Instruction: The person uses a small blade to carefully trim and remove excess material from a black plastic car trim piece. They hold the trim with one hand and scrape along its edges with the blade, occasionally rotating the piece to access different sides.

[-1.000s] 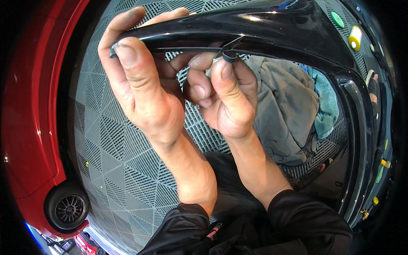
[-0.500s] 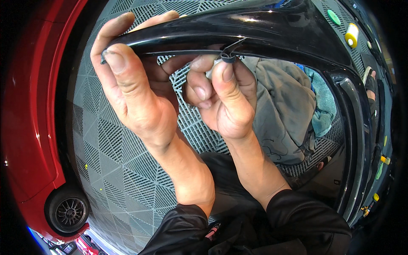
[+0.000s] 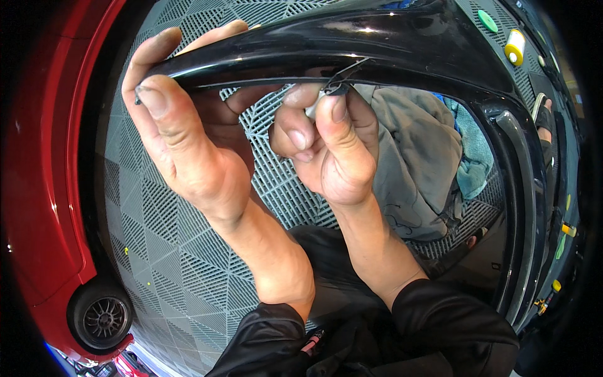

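Observation:
A glossy black curved car body panel [image 3: 402, 50] spans the upper part of the view, narrowing toward the left. My left hand [image 3: 204, 154] is closed round its narrow end, thumb in front and fingertips over the far side. Under the panel's lower edge, my right hand [image 3: 342, 147] pinches a thin dark strip [image 3: 338, 87] between thumb and forefinger. From this pinch a narrow tail runs up to the right across the panel's face. A small pale piece [image 3: 311, 111] shows between the right fingers; its kind cannot be made out.
A grey cloth [image 3: 408, 157] and a teal towel [image 3: 474, 157] lie on the grey grid floor [image 3: 188, 270]. A red car [image 3: 44, 188] stands at the left. At the far right are a yellow-and-white bottle [image 3: 515, 47], a green disc [image 3: 487, 21] and a person's sandalled foot [image 3: 544, 113].
My left hand has shifted slightly left and down along with the panel's narrow end. The strip's loop at my right fingertips has changed shape, while that hand has hardly moved.

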A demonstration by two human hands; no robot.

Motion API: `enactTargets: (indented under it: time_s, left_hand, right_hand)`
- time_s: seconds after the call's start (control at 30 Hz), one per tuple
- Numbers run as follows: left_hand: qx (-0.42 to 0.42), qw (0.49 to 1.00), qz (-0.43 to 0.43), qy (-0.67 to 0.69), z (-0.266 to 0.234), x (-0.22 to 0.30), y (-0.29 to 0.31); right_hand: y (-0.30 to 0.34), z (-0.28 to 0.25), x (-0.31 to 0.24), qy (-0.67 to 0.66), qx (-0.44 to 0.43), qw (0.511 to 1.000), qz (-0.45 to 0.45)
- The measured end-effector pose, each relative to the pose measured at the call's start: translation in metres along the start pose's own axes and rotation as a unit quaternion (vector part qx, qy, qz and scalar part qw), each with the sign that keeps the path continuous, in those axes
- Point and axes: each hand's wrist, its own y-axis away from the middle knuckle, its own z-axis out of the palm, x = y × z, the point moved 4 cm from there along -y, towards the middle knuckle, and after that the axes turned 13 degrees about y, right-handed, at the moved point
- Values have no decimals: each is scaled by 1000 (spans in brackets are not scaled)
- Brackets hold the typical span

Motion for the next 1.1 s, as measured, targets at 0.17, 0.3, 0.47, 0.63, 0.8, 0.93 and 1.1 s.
enactTargets:
  time_s: [0.17,0.3,0.47,0.63,0.8,0.93,1.1]
  left_hand:
    - [12,1000,-6,-10,-3,0,0]
    - [0,1000,2,-22,-3,-1,-1]
    - [-2,1000,7,-23,-2,-1,0]
    - [-2,1000,3,-16,-2,-1,0]
    - [-25,1000,7,8,-3,-1,-1]
    - [-14,1000,6,10,-4,-1,-1]
    - [-14,1000,9,-4,-3,0,-1]
  right_hand:
    - [2,-3,1,-18,10,1000,2]
    - [3,-6,1,-18,2,1000,-10]
    - [4,-10,0,-19,5,1000,-4]
    - [4,-12,-2,-19,-9,1000,-16]
    - [6,-14,-1,-16,-2,1000,-17]
    - [6,-17,-1,-16,-6,1000,-18]
    - [6,-18,-4,-30,10,999,-16]
